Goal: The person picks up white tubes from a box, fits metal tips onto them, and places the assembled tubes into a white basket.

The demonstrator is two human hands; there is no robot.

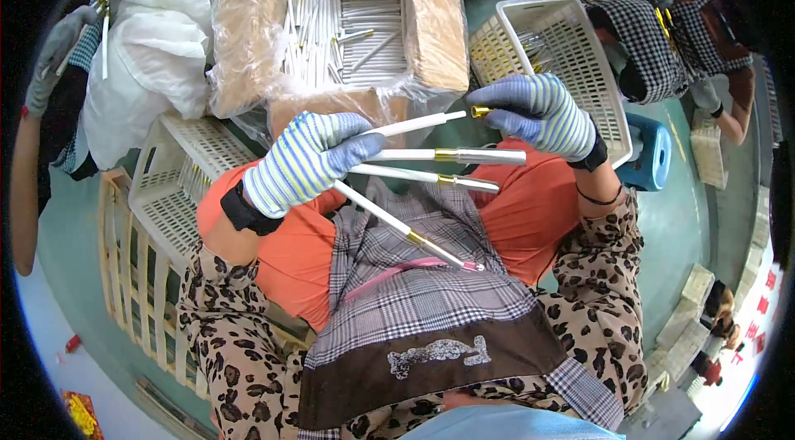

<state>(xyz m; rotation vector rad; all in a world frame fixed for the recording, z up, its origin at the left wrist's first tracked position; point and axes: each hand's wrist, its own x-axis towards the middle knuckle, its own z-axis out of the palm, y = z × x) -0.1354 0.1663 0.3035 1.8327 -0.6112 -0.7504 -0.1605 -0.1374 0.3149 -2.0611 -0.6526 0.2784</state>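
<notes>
Nothing I can properly read here tbh. Big red characters on the pale wall at far right, sideways and warped; the apron's whitish print isn't legible either.

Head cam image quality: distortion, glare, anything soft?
Head view: black fisheye vignette, wooden pallet bowed near the left rim; head view: bright streak at the lower-right rim; head view: left hand, right hand and white tubes fairly sharp, right-rim background softer.
</notes>
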